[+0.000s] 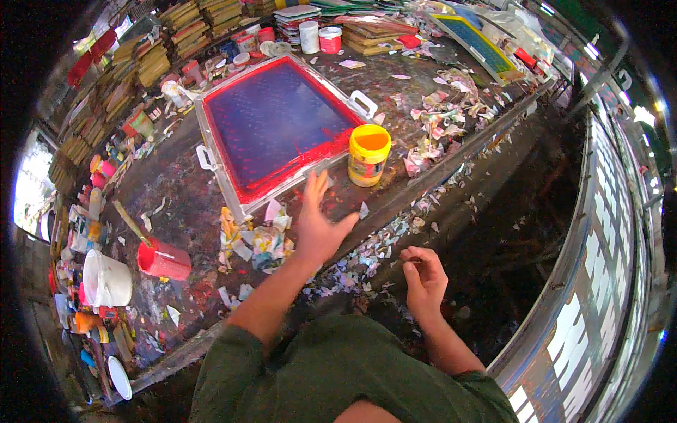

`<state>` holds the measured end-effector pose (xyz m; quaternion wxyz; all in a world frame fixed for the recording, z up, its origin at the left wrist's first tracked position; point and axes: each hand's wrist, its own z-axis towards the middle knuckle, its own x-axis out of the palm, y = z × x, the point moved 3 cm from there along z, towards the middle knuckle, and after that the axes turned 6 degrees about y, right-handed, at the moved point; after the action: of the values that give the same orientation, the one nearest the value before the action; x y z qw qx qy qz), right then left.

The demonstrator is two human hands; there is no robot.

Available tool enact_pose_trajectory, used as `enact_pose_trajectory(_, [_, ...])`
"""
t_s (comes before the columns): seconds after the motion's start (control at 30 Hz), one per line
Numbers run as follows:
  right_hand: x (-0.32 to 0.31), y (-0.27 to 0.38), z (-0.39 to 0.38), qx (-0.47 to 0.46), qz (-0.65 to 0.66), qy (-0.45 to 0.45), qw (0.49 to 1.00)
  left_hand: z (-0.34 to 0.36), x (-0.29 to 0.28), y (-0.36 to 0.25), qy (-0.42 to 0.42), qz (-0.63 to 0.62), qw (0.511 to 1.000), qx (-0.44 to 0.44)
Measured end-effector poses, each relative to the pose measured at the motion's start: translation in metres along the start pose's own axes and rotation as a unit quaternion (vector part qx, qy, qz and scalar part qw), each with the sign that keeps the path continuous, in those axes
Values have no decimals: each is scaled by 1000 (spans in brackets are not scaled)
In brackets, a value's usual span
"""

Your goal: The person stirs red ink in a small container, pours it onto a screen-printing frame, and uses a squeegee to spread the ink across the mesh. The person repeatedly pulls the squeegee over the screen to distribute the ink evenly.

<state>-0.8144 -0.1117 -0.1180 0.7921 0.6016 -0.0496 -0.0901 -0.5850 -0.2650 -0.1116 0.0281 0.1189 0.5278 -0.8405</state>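
A screen-printing frame (278, 113) lies on the stained table, its dark blue mesh bordered with red ink. My left hand (321, 224) is open with spread fingers, reaching toward the frame's near edge. It appears to hold nothing. Right of that hand stands a yellow tub (368, 156) with orange showing inside. My right hand (425, 283) is lower, past the table's front edge, with curled fingers and the thumb close to them. Whatever it holds, if anything, is hidden. Crumpled, ink-smeared paper scraps (257, 243) lie left of my left hand.
A red pot (163, 259) with a stick and a white bucket (106, 278) stand at the left. Paper scraps litter the right side and front ledge. Far back are jars (329, 40), stacked boards (370, 35) and another yellow-edged screen (476, 46).
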Motion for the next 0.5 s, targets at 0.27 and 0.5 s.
enact_pose_trajectory(0.27, [-108, -9, -38, 41, -20, -146, 988, 102, 102, 85, -120, 88, 976, -161])
enact_pose_trajectory(0.5, [-148, -19, -60, 41, -22, -204, 978, 112, 111, 86, -134, 103, 977, -127])
